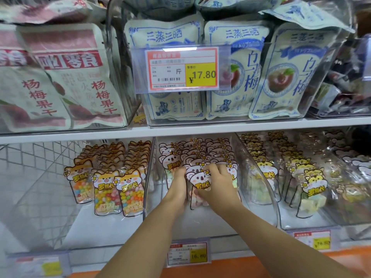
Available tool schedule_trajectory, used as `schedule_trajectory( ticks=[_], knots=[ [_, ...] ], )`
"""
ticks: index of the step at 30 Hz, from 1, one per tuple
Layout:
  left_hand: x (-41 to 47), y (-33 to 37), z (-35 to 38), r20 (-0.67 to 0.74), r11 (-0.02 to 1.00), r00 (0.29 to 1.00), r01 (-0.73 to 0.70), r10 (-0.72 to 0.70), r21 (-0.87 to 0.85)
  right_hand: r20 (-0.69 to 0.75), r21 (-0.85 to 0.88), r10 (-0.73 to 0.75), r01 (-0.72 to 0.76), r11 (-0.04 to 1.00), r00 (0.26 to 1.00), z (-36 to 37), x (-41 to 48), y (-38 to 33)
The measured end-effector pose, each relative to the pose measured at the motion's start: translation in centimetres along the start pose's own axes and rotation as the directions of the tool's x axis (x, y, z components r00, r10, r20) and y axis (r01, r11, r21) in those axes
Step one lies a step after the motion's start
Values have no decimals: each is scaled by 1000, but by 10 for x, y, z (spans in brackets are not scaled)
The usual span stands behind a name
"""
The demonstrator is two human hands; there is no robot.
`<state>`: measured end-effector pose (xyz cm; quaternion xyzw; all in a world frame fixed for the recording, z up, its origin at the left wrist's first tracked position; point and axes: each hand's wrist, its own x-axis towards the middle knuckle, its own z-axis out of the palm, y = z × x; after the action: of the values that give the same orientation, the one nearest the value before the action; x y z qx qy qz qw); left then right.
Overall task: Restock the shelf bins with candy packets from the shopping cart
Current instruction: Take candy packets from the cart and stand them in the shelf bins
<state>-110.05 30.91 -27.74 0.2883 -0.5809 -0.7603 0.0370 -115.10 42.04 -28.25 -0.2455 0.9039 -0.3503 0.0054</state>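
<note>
Both my hands reach into the middle clear shelf bin (259,171) on the lower shelf. They hold a small stack of koala-topped candy packets (197,177) upright at the front of the rows of the same packets (202,151). My left hand (177,185) grips the stack's left side. My right hand (217,183) grips its right side, fingers curled over the top. Pastel candies show through the packets' lower part. The shopping cart is out of view.
A bin of fox-topped jelly-bean packets (118,189) stands to the left, a bin of yellow cat-topped packets (307,177) to the right. The upper shelf (200,128) carries large plum snack bags (236,69). Price tags (188,252) line the shelf's front edge.
</note>
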Motion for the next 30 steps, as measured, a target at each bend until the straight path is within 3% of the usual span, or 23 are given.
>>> schedule_trajectory(
  ticks=[6,10,13,15,17,19,21,25,30],
  knots=[
    [-9,0,3,78,997,994,-80,82,-21,0,-45,22,-22,999,1000,0,-1,1],
    [1,-20,-1,82,918,996,-71,43,391,18,7,-12,11,1000,1000,-4,-2,9],
    [16,-30,-9,43,838,996,-87,75,539,80,146,3,-15,989,997,-17,-3,18],
    [32,-42,-16,44,808,996,-92,82,581,144,54,30,-39,998,989,-27,-7,24],
    [22,-36,-14,54,786,993,-117,106,607,251,-177,46,0,984,967,-33,-10,31],
    [13,-31,-12,56,756,990,-133,127,641,421,-354,106,56,934,901,-37,-14,35],
    [9,-30,-11,48,729,984,-158,170,666,513,-391,146,79,917,846,-35,-17,38],
    [12,-30,-10,47,691,969,-207,243,692,442,-386,112,76,919,890,-26,-19,37],
    [15,-24,-4,44,701,991,-118,123,703,374,-363,122,24,932,919,-26,-15,36]
  ],
)
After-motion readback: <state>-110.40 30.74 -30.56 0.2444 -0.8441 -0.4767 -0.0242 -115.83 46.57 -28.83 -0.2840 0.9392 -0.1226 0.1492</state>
